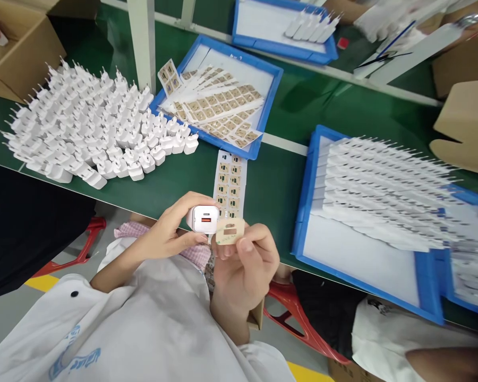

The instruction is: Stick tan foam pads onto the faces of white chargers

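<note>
My left hand [165, 233] is closed around a small white charger plug [203, 218], its port face with an orange USB socket turned toward me. My right hand [242, 265] pinches a small tan sticker with a cut-out [230, 231] between thumb and fingers, right beside the charger's face. Both hands hover above the near edge of the green table [274, 185]. A white sheet of tan stickers [230, 183] lies on the table just beyond my hands.
A big cluster of white charger plugs [91, 127] stands at the left. A blue tray of sticker sheets [219, 101] sits behind. Another blue tray with rows of chargers [382, 191] lies at the right. Cardboard boxes [19, 53] stand at the far corners. Red stool frames [302, 318] show below.
</note>
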Action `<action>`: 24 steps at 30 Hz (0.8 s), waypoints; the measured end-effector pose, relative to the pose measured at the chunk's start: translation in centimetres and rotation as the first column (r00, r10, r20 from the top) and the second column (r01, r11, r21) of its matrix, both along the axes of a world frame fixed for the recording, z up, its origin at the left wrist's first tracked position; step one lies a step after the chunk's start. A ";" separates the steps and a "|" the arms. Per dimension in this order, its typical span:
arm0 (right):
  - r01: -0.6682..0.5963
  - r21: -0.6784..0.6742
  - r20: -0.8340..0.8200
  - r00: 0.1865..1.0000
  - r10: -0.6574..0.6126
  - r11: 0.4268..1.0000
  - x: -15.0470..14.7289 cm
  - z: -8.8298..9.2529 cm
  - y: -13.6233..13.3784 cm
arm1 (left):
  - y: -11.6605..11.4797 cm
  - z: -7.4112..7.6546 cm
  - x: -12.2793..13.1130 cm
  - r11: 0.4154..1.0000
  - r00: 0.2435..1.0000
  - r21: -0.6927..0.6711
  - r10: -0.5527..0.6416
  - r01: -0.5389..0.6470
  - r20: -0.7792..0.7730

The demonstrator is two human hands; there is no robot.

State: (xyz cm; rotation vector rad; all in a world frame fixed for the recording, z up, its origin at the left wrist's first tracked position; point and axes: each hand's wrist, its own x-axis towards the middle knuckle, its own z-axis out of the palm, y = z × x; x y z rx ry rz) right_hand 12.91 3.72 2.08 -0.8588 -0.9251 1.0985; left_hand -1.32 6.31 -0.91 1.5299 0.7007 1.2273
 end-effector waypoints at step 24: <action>0.013 0.145 0.072 0.997 -0.024 0.989 -1.5 -0.7 -0.6 | 0.7 0.3 0.8 0.940 0.994 0.339 0.066 -0.032 -0.089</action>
